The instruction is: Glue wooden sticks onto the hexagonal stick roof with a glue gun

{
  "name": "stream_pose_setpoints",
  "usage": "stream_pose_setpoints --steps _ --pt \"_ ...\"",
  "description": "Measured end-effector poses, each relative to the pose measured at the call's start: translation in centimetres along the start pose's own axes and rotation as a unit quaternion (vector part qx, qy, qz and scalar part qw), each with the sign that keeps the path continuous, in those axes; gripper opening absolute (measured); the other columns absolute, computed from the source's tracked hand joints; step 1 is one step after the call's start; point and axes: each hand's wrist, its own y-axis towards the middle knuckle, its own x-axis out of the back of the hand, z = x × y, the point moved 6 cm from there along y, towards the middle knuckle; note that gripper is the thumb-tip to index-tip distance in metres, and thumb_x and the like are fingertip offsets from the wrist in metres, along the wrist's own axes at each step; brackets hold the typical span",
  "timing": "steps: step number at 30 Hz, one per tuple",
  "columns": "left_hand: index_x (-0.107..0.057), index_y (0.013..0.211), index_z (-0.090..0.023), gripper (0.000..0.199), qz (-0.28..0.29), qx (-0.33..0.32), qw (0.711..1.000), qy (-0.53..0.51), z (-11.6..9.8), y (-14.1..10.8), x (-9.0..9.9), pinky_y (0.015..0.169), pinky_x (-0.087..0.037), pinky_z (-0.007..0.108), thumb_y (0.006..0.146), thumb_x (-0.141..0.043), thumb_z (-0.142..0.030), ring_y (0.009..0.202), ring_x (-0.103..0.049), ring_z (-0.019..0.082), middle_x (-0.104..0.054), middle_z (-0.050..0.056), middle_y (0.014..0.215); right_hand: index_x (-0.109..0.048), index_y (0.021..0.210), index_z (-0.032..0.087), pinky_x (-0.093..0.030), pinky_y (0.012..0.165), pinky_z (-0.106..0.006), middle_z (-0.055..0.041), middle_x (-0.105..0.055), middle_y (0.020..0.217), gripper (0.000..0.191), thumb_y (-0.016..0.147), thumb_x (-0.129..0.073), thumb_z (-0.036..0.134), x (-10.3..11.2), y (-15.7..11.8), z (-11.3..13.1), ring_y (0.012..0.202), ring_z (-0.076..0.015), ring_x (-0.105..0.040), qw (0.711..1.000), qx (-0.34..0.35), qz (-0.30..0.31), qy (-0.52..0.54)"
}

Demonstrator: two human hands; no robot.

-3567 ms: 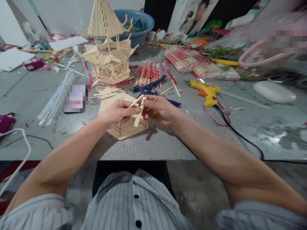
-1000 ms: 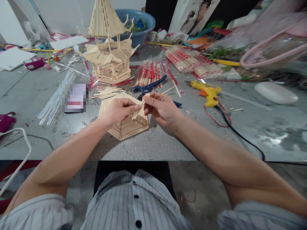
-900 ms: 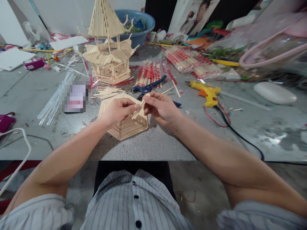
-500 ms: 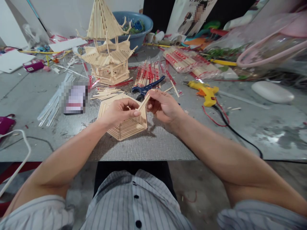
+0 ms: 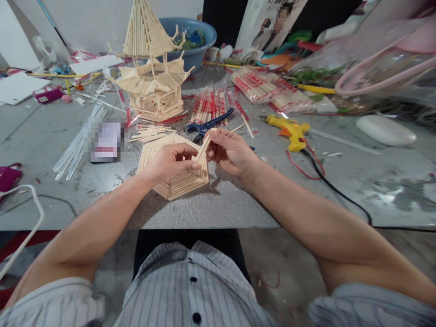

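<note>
Between my hands, slanting up to the right, are short wooden sticks (image 5: 203, 149) that look like cut chopsticks. My left hand (image 5: 172, 162) pinches their lower end between thumb and fingers. At the upper end, my right hand (image 5: 227, 147) has its thumb and curled fingers closed on them. Under both hands lies a hexagonal panel of wooden sticks (image 5: 177, 187), partly covered by my left hand. Loose cut sticks (image 5: 151, 133) lie just behind the panel. Blue-handled pliers (image 5: 213, 122) rest behind my right hand.
A stick-built pagoda (image 5: 156, 86) stands at the back, before a blue basin (image 5: 204, 38). Wrapped chopstick packs (image 5: 255, 84) lie behind the pliers. To the right is a yellow glue gun (image 5: 294, 131) with a black cord. Left are clear glue sticks (image 5: 76, 145) and a phone (image 5: 107, 141).
The left thumb and fingers have shifted slightly on the sticks, and the right hand has lowered a touch. The panel and other things stay in place.
</note>
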Motion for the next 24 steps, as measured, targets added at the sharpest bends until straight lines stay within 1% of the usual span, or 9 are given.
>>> stream_pose_setpoints --steps 3,5,6,9,12,14,18,20,24 --pt "-0.070 0.098 -0.015 0.046 -0.018 0.002 1.000 0.011 0.0 -0.3 0.2 0.053 -0.041 0.019 0.056 -0.082 -0.027 0.056 -0.051 0.006 -0.061 -0.002 0.068 -0.055 0.068 0.018 -0.043 0.043 -0.018 0.0067 -0.054 0.055 0.034 0.062 -0.081 0.040 -0.1 0.0 0.0 0.044 -0.0040 -0.048 1.000 0.006 0.005 0.003" --pt "-0.068 0.111 -0.015 0.056 -0.015 0.008 1.000 0.006 0.0 -0.4 0.1 0.048 -0.040 0.019 0.057 -0.081 -0.028 0.051 -0.049 0.005 -0.061 -0.002 0.070 -0.055 0.066 0.018 -0.044 0.044 -0.018 0.0068 -0.054 0.055 0.036 0.059 -0.083 0.041 -0.1 0.0 0.1 0.044 -0.0039 -0.049 1.000 0.011 0.013 0.009" --pt "-0.067 0.113 -0.015 0.059 -0.013 0.012 1.000 0.003 -0.1 -0.5 0.1 0.046 -0.041 0.019 0.058 -0.080 -0.029 0.049 -0.048 0.004 -0.062 -0.002 0.071 -0.056 0.065 0.018 -0.044 0.044 -0.018 0.0068 -0.055 0.055 0.037 0.058 -0.084 0.041 -0.2 0.0 0.1 0.044 -0.0038 -0.049 1.000 0.013 0.015 0.011" --pt "-0.070 0.111 -0.015 0.055 -0.013 0.016 1.000 -0.001 -0.3 -0.6 0.0 0.049 -0.044 0.020 0.058 -0.080 -0.028 0.051 -0.049 0.005 -0.066 0.000 0.076 -0.058 0.066 0.018 -0.045 0.045 -0.017 0.0069 -0.056 0.055 0.037 0.057 -0.084 0.042 -0.2 0.0 0.1 0.045 -0.0038 -0.050 1.000 0.011 0.019 0.009" --pt "-0.073 0.107 -0.017 0.050 -0.010 0.004 1.000 -0.001 -0.5 -0.6 -0.1 0.052 -0.045 0.019 0.058 -0.079 -0.027 0.055 -0.050 0.005 -0.071 0.003 0.081 -0.059 0.065 0.018 -0.046 0.045 -0.017 0.0068 -0.057 0.055 0.038 0.054 -0.086 0.043 -0.2 0.0 0.0 0.045 -0.0042 -0.052 1.000 0.010 0.021 0.016" --pt "-0.074 0.105 -0.017 0.048 -0.012 -0.007 1.000 0.014 -0.7 -0.6 0.0 0.051 -0.044 0.019 0.058 -0.079 -0.026 0.054 -0.049 0.005 -0.072 0.004 0.081 -0.059 0.065 0.018 -0.047 0.045 -0.017 0.0066 -0.058 0.054 0.039 0.052 -0.086 0.043 -0.2 0.0 0.0 0.044 -0.0044 -0.052 1.000 0.007 0.020 0.020" --pt "-0.074 0.103 -0.016 0.048 -0.017 -0.029 0.998 0.059 -0.9 -0.6 0.2 0.045 -0.036 0.017 0.057 -0.081 -0.026 0.047 -0.041 0.002 -0.071 0.002 0.075 -0.058 0.065 0.018 -0.047 0.046 -0.017 0.0064 -0.058 0.054 0.038 0.054 -0.086 0.042 -0.2 0.0 -0.1 0.045 -0.0043 -0.053 1.000 0.005 0.019 0.015" --pt "-0.074 0.101 -0.015 0.049 -0.004 -0.037 0.998 0.040 -1.0 -0.6 0.2 0.045 -0.037 0.016 0.055 -0.082 -0.030 0.047 -0.042 0.002 -0.070 0.002 0.075 -0.058 0.065 0.018 -0.047 0.046 -0.017 0.0062 -0.058 0.054 0.038 0.055 -0.085 0.042 -0.2 0.0 0.0 0.045 -0.0044 -0.052 1.000 0.009 0.019 0.012" --pt "-0.072 0.090 -0.012 0.046 0.018 -0.011 0.999 -0.044 -0.9 -0.5 0.2 0.046 -0.044 0.018 0.067 -0.072 -0.052 0.050 -0.053 0.005 -0.067 0.003 0.075 -0.057 0.064 0.017 -0.046 0.044 -0.018 0.0057 -0.058 0.055 0.038 0.055 -0.085 0.041 -0.1 0.0 0.1 0.044 -0.0043 -0.051 1.000 0.014 0.014 0.006"
